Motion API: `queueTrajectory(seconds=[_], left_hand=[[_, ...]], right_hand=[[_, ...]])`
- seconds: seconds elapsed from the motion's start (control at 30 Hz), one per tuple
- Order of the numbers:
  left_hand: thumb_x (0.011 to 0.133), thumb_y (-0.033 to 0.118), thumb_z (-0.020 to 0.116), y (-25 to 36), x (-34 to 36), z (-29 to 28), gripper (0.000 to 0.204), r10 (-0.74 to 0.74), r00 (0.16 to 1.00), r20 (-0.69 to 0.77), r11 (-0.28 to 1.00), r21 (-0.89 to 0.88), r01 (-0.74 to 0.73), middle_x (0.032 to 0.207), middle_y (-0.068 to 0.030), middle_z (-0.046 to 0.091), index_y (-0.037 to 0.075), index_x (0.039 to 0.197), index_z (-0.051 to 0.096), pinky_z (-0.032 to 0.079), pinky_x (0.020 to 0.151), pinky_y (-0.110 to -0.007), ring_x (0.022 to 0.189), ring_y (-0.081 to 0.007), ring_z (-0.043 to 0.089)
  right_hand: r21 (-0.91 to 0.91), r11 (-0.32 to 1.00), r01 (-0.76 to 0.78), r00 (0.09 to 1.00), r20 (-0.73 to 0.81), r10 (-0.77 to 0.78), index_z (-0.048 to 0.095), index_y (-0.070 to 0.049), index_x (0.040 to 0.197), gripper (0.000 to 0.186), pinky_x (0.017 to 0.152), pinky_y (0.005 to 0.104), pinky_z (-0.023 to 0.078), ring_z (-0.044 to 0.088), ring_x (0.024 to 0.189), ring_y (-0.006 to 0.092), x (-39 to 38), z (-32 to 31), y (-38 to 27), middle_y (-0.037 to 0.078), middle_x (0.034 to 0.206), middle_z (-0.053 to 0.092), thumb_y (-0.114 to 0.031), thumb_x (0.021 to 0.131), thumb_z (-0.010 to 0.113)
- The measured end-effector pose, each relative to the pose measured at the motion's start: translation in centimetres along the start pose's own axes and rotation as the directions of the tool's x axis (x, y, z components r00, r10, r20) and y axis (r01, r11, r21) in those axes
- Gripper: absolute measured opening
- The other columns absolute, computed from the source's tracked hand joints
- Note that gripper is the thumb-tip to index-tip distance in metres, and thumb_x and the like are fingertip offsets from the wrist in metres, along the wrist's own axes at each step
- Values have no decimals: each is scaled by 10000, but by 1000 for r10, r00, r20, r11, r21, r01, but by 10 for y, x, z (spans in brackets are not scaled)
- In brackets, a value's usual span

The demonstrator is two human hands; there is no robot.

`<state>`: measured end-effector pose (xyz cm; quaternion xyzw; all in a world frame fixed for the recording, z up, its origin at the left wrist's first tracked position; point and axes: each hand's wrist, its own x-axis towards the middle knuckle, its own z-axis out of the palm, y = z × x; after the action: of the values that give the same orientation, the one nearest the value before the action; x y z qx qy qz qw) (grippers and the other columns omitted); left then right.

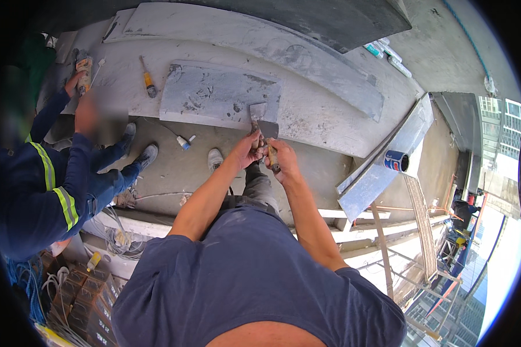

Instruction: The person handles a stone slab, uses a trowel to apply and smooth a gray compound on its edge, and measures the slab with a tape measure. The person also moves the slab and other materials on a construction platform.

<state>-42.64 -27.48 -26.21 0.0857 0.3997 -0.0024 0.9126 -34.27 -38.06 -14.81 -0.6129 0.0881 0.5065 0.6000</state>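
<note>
My left hand (246,149) is closed round the handle of a putty knife (258,110), its pale blade pointing away from me over the near edge of a smeared grey board (214,95). Close beside it, my right hand (283,159) grips a second scraper (268,129) with a wider, darker blade. Its worn handle shows below the fingers. The two tools are held almost together at the centre, and the fingertips of both hands nearly meet. Whether the blades touch each other I cannot tell.
At left a co-worker in reflective-striped sleeves holds a power tool (84,69). A yellow-handled tool (148,81) lies on the pale slab. A blue can (396,161) stands on a leaning board (364,188) at right. Cables and boxes (84,295) are at lower left.
</note>
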Motion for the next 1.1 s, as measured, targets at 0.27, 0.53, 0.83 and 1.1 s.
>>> queueTrajectory(seconds=[0.27, 0.53, 0.83, 1.1], left_hand=[[1082, 381, 575, -12, 5, -6, 191, 128, 988, -83, 983, 143, -115, 669, 46, 484, 197, 1108, 535, 218, 368, -262, 433, -68, 370], [1081, 390, 569, -11, 3, -2, 183, 178, 982, -56, 978, 120, -170, 647, 68, 442, 209, 1087, 537, 198, 357, -266, 411, -71, 344], [1070, 654, 491, 2, -5, -5, 523, 35, 999, -6, 992, -123, -36, 628, 50, 459, 156, 923, 555, 302, 430, -234, 500, -90, 459], [1071, 657, 474, 8, -34, -8, 580, -120, 967, 223, 991, -30, 130, 529, 41, 455, 156, 793, 561, 260, 352, -269, 382, -101, 397]], right_hand=[[-46, 989, -139, 987, -82, 135, 660, -15, 955, 209, 440, 368, 440, 581, 493, 211, 83, 37, -17, 84, 728, 640, -205, 1028, 609], [-11, 963, -269, 955, -130, 266, 642, -6, 985, 203, 420, 379, 458, 552, 480, 219, 55, 24, 7, 108, 749, 640, -199, 1035, 601], [8, 995, -103, 994, -35, 103, 655, -75, 1051, 203, 415, 307, 427, 538, 470, 145, 47, 16, -37, 48, 735, 625, -268, 1052, 591], [-55, 973, 226, 962, -143, -232, 625, -9, 1048, 280, 434, 340, 459, 567, 480, 181, 75, 15, -43, 89, 757, 649, -288, 1056, 593]])
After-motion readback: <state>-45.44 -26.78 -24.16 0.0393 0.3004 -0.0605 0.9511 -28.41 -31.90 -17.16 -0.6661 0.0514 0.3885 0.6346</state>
